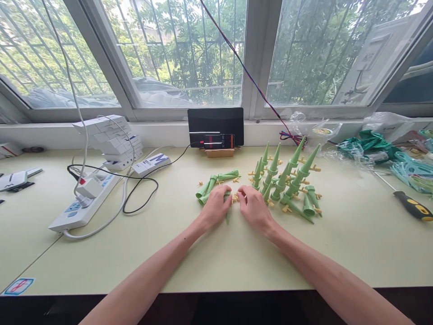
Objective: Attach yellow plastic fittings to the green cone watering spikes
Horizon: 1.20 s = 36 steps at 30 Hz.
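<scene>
My left hand (215,205) is closed around a green plastic watering spike (228,219), its tip pointing down toward me. Facing it, my right hand (253,206) has its fingers pinched at a small yellow valve (234,198), which lies between the two hands beside the spike's upper end. Whether the valve touches the spike is too small to tell. Behind my left hand lie several loose green spikes (212,182) and small yellow valves (236,179). Right of my right hand stand stacked green spikes (273,166) with yellow valves fitted; others lie beside them (309,205).
A phone (219,141) leans against a black tablet (215,122) at the back. Left are a power strip (76,215), looping cables, and white boxes (108,135). A screwdriver (412,205) and plastic bags (368,146) lie right. The table's front edge (237,291) runs below my forearms.
</scene>
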Each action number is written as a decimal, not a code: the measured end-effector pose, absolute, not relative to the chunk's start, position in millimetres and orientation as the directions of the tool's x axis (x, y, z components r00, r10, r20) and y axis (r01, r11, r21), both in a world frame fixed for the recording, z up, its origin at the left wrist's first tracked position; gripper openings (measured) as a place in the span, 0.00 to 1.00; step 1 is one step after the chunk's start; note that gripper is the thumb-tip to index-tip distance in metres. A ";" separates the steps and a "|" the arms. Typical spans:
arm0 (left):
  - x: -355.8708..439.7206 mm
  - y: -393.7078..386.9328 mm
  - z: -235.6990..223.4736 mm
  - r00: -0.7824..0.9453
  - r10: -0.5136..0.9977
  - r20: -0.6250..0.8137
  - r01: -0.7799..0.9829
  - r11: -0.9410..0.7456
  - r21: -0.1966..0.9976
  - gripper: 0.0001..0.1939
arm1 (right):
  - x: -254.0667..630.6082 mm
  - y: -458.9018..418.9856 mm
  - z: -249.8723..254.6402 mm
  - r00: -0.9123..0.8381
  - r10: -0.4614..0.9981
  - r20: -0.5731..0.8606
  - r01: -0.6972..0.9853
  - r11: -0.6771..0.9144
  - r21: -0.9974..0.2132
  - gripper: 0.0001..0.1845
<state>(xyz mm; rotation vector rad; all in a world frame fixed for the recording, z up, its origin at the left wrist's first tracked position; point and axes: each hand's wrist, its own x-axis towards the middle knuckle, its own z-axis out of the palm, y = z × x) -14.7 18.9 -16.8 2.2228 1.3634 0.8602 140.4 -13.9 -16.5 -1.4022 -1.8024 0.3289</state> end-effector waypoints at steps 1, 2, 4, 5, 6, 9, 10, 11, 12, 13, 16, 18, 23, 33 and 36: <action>-14.8 18.9 -16.7 0.335 0.894 0.298 0.651 -0.448 0.613 0.09 | 140.3 -13.9 -16.4 -0.058 0.899 0.433 0.691 0.349 -0.633 0.10; -14.8 18.9 -16.5 0.333 0.895 0.298 0.650 -0.447 0.615 0.09 | 140.2 -13.9 -16.2 -0.060 0.900 0.432 0.694 0.349 -0.630 0.10; -14.8 18.7 -15.8 0.327 0.897 0.298 0.648 -0.443 0.619 0.09 | 140.2 -14.1 -16.0 -0.062 0.902 0.426 0.695 0.346 -0.630 0.10; -14.8 18.7 -15.5 0.325 0.898 0.297 0.648 -0.440 0.622 0.08 | 140.1 -14.3 -15.8 -0.064 0.904 0.423 0.696 0.344 -0.630 0.10; -14.7 18.8 -15.3 0.324 0.898 0.297 0.646 -0.439 0.624 0.08 | 140.1 -14.5 -15.5 -0.065 0.905 0.420 0.698 0.342 -0.629 0.10; -14.7 19.2 -15.0 0.322 0.899 0.297 0.640 -0.438 0.631 0.08 | 139.9 -15.1 -14.7 -0.072 0.909 0.410 0.706 0.336 -0.623 0.10; -14.7 19.3 -14.9 0.323 0.899 0.296 0.638 -0.438 0.633 0.08 | 139.8 -15.3 -14.5 -0.074 0.911 0.407 0.709 0.335 -0.621 0.10; -14.7 19.4 -14.7 0.324 0.899 0.294 0.638 -0.437 0.634 0.08 | 139.6 -15.4 -14.3 -0.076 0.911 0.405 0.710 0.335 -0.620 0.10; -14.6 19.3 -14.3 0.325 0.900 0.291 0.638 -0.436 0.635 0.08 | 139.5 -15.4 -14.3 -0.079 0.911 0.405 0.710 0.336 -0.619 0.10; -14.6 19.1 -13.7 0.324 0.901 0.287 0.639 -0.433 0.636 0.08 | 139.4 -15.4 -14.3 -0.083 0.911 0.405 0.709 0.339 -0.618 0.10; -14.4 18.2 -11.0 0.323 0.906 0.274 0.639 -0.422 0.643 0.09 | 139.1 -15.3 -15.0 -0.098 0.910 0.404 0.707 0.349 -0.615 0.10; -14.4 17.6 -9.1 0.321 0.910 0.264 0.636 -0.413 0.651 0.08 | 139.0 -15.4 -15.5 -0.107 0.910 0.401 0.708 0.353 -0.612 0.10; -14.8 18.1 -8.1 0.314 0.916 0.249 0.626 -0.397 0.671 0.08 | 138.8 -15.9 -15.4 -0.118 0.907 0.404 0.709 0.362 -0.606 0.10; -15.5 18.5 -9.4 0.318 0.913 0.256 0.633 -0.405 0.660 0.10 | 138.2 -18.5 -13.1 -0.137 0.914 0.382 0.716 0.358 -0.599 0.10; -15.3 18.3 -8.7 0.329 0.907 0.262 0.644 -0.419 0.640 0.11 | 138.1 -18.6 -13.4 -0.144 0.915 0.378 0.715 0.360 -0.600 0.10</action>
